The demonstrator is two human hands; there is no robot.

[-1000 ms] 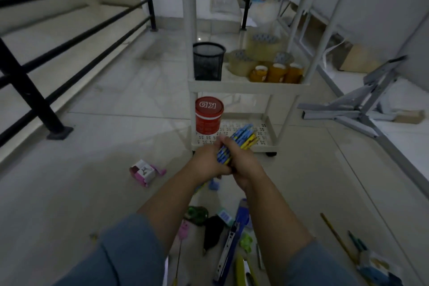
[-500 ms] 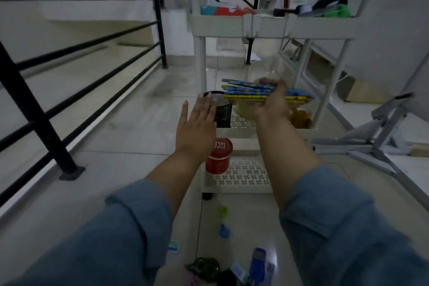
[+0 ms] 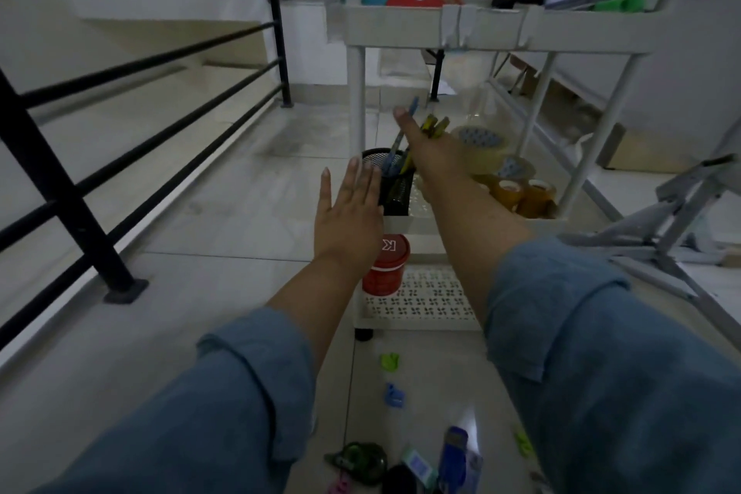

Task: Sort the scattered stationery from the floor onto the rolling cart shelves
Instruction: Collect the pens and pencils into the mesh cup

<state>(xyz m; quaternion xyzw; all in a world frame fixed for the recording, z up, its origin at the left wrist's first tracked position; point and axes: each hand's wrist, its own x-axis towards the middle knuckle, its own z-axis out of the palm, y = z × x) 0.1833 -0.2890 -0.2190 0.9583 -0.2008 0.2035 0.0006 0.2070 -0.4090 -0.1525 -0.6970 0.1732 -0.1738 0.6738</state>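
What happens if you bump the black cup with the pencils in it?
The cup might tip: it looks tall and narrow, and the pencils lean out well above its rim. Its wire mesh probably makes it light, so it could slide easily too.

blue and yellow pencils (image 3: 402, 140) in a black mesh cup (image 3: 395, 190) on a white cart (image 3: 441, 28), whose lowest shelf (image 3: 425, 299) is punched with a repeating cut-out pattern. a red tub (image 3: 387, 269) carries a white letter; the tape rolls (image 3: 525, 194) are brown. sleeves (image 3: 581, 353) are denim blue, the railing (image 3: 60, 188) black, with one green clip (image 3: 389, 360) and one blue clip (image 3: 395, 395) on the pale tiled floor (image 3: 200, 293).
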